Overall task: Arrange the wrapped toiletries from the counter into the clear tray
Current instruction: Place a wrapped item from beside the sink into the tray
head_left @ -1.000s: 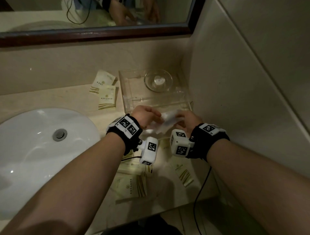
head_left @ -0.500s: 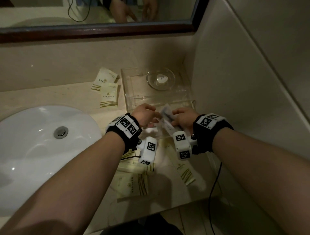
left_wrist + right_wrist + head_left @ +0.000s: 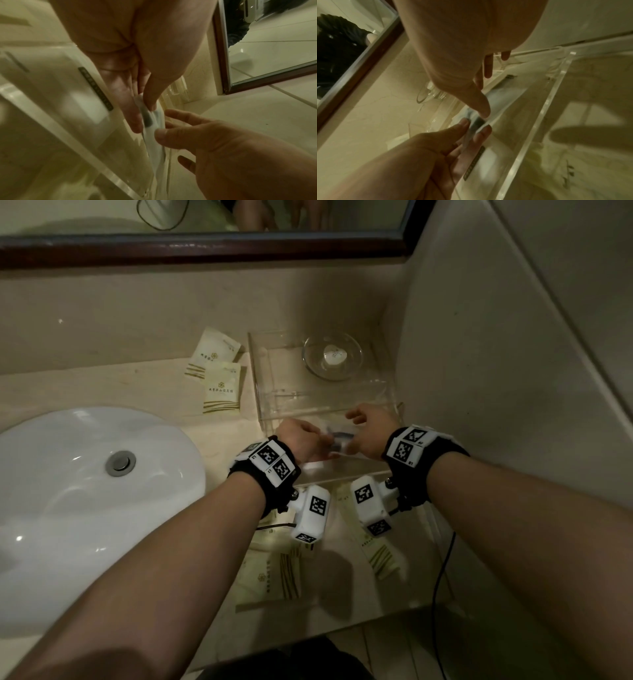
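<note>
While your left thumb and fingers (image 3: 135,108) pinch one end of the clear-wrapped toiletry (image 3: 150,121), your right hand (image 3: 371,433) meets it from the other side, thumb on the wrapper and the other fingers spread loosely. Both hands hang over the near edge of the clear tray (image 3: 260,392), the packet inside its front compartment. Your left hand (image 3: 301,440) sits palm inward. Behind, a glass dish (image 3: 332,356) fills the tray's back right corner; cream sachets (image 3: 221,386) lie just beside its left wall.
</note>
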A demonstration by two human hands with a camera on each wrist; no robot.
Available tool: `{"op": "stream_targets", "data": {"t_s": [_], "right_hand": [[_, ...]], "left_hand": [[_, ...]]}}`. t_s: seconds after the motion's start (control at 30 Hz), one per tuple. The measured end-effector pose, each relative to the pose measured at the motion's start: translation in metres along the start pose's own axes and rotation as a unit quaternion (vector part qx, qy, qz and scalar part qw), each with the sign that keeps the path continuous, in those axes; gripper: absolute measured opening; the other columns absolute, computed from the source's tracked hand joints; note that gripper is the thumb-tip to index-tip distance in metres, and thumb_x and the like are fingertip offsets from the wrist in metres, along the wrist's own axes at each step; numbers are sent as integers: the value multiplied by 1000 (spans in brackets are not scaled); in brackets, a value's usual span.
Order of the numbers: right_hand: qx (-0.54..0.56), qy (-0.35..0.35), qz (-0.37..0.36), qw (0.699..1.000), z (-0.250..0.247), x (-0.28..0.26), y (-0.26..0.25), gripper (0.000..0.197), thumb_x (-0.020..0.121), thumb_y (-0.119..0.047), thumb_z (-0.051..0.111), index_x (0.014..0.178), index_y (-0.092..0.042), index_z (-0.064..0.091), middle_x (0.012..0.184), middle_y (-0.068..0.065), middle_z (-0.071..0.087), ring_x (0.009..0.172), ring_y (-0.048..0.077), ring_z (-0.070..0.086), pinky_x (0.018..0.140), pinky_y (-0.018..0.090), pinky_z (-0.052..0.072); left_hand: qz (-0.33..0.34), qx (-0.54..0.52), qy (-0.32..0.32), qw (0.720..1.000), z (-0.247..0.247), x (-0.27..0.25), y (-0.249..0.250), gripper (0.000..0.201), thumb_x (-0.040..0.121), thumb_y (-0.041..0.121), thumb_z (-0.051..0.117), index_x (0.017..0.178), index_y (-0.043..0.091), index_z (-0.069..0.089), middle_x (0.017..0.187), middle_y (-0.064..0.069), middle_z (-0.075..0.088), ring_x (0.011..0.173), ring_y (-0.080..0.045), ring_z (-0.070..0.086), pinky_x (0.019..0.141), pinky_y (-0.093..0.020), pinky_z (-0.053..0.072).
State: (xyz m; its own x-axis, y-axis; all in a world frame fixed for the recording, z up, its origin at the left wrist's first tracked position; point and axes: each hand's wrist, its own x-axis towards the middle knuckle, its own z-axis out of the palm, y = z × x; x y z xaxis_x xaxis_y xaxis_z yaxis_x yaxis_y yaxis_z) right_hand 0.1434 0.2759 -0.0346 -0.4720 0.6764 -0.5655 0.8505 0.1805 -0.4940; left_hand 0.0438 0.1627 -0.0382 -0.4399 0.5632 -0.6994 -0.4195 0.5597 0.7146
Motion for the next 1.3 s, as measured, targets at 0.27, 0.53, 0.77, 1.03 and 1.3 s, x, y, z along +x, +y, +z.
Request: {"op": "stream_targets", "data": {"t_s": [0.27, 0.53, 0.77, 1.03, 1.3], "right_hand": [[-62, 17, 9, 998, 11, 7, 14, 48, 65, -16, 79, 107, -33, 64, 128, 8, 57, 113, 23, 58, 99, 33, 50], [-109, 26, 4, 994, 12, 4, 19, 20, 77, -12, 71, 88, -29, 68, 124, 10, 58, 117, 26, 54, 100, 36, 50], [-93, 18, 30, 995, 11, -3, 10, 28, 73, -25, 74, 101, -25, 70, 116, 6, 63, 119, 26, 53, 99, 40, 50], [56, 32, 41, 997, 4, -22, -24, 20, 71, -21, 65, 86, -12, 73, 95, 9, 71, 91, 29, 65, 71, 29, 50], [204, -56, -31, 977, 3, -68, -88, 45, 90, -13, 61, 133, 1, 54, 140, 19, 52, 129, 34, 50, 88, 36, 52]], "left_hand": [[-4, 94, -11, 996, 7, 13, -12, 19, 80, 9, 80, 73, 2, 64, 64, -15, 68, 49, -21, 68, 41, -21, 48], [-21, 272, -19, 962, 9, 15, -9, 32, 78, 32, 81, 63, 6, 70, 46, -2, 65, 33, -11, 55, 35, -14, 38], [-54, 165, -23, 985, 5, 15, -2, 30, 90, 29, 68, 75, 3, 64, 56, -12, 68, 43, -21, 63, 44, -21, 41], [-9, 52, -5, 999, -24, -2, 5, 20, 91, 26, 65, 81, 9, 60, 85, -18, 77, 69, -26, 73, 48, -22, 45], [47, -49, 55, 996, -79, -54, 12, 16, 91, 29, 63, 92, 13, 62, 92, -10, 78, 82, -23, 76, 62, -26, 47]]}}
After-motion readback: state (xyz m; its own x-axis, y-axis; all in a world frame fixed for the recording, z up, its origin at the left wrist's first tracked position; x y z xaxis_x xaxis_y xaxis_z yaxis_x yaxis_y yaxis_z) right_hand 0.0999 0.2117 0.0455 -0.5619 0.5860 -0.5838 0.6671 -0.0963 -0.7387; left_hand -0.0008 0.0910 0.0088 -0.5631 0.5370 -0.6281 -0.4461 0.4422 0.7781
